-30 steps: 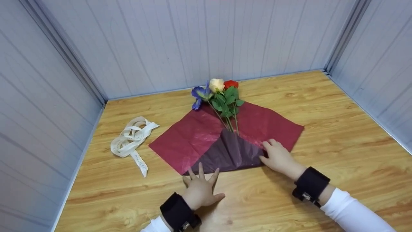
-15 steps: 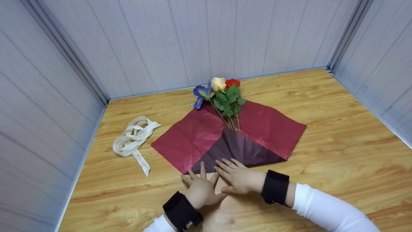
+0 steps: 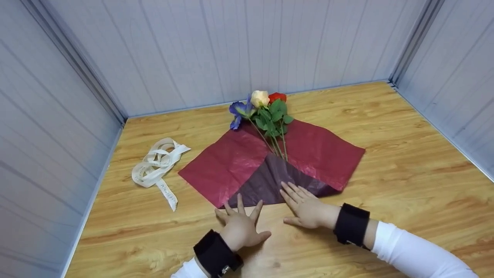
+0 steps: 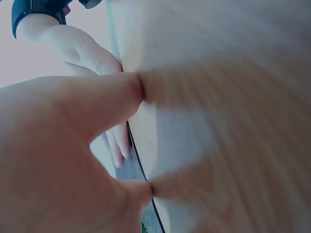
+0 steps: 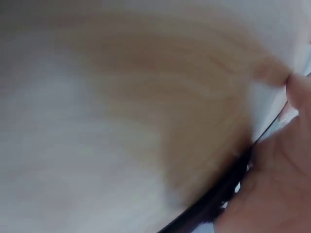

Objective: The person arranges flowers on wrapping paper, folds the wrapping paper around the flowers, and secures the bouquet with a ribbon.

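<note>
A sheet of dark red wrapping paper [image 3: 324,154] lies on the table, its near part folded up into a dark purple flap [image 3: 266,181] over the flower stems [image 3: 278,148]. My left hand [image 3: 240,227] has its fingers spread, with the tips at the flap's near left edge. To its right, my right hand [image 3: 307,206] rests straight fingers on the flap's near edge, its thumb on the wood. Beyond the flap lie a blue-purple flower [image 3: 239,112], a cream rose [image 3: 260,99] and a red rose [image 3: 277,97] with green leaves. Their lower stem ends are hidden under the flap.
A loosely coiled white ribbon [image 3: 158,162] with faint lettering lies left of the paper. Pale panel walls [image 3: 231,46] enclose the wooden table [image 3: 401,162] at the back and on both sides. The blossoms lie near the back wall.
My right hand first moved left from the flap's right end to beside my left hand, then slid right along the folded edge. The left hand stayed in place.
</note>
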Motion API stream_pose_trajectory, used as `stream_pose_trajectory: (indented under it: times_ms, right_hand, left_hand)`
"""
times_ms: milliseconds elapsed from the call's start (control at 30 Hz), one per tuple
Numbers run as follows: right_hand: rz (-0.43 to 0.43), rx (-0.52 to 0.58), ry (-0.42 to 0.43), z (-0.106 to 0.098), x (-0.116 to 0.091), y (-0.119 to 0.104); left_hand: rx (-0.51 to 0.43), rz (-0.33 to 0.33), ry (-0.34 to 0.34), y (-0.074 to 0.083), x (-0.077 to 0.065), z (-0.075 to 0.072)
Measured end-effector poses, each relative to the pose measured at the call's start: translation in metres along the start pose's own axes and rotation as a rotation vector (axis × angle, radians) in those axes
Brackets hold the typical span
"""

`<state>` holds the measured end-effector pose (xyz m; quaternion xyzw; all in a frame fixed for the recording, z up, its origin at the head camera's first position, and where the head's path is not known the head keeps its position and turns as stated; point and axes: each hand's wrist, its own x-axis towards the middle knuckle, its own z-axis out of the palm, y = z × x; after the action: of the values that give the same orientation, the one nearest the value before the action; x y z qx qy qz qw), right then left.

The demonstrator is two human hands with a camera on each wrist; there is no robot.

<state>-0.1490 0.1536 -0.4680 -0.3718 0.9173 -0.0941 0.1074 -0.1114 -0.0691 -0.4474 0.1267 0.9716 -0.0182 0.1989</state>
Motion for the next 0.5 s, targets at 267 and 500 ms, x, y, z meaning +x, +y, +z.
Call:
stream_pose_trajectory:
  times_ms: [267,500]
  right_hand:
    - [0.081,0.045,0.034,0.009,-0.024,0.03]
    - [0.194,0.046,-0.001,-0.003,-0.045,0.039]
  left_hand:
    - [-0.033,-0.025,-0.002,-0.001,-0.002,0.0]
    - [-0.023,-0.047,-0.002,0.0,-0.003,-0.001]
